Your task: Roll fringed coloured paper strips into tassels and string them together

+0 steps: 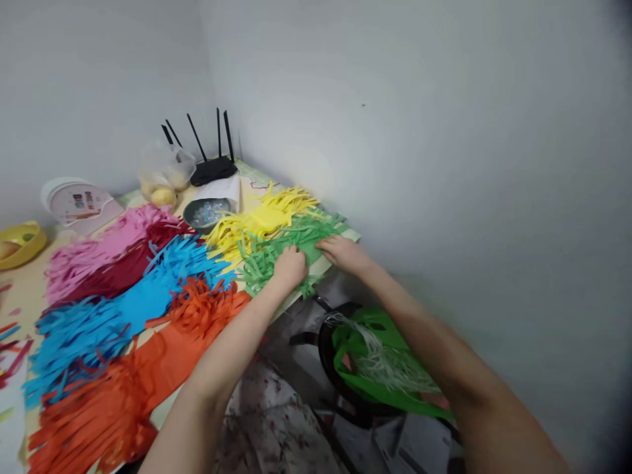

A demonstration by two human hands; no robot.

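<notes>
Green fringed paper (311, 249) lies at the table's right corner, its strips spread at both ends. My left hand (291, 265) is closed on its near side, fingers curled, and the fingertips are partly hidden. On the right edge of the same sheet, my right hand (342, 253) pinches the paper between thumb and fingers. Directly behind it sits yellow fringed paper (261, 219). To the left are orange fringed paper (162, 359), blue fringed paper (143, 296), dark red fringed paper (118, 260) and pink fringed paper (111, 243).
A black router (214, 171) stands in the corner near a bowl (192, 220) of clear bits and a plastic bag (165, 174). Yellow basket (37, 250) at far left. Below the table's right edge, a black chair (326, 355) holds a green bag (378, 322).
</notes>
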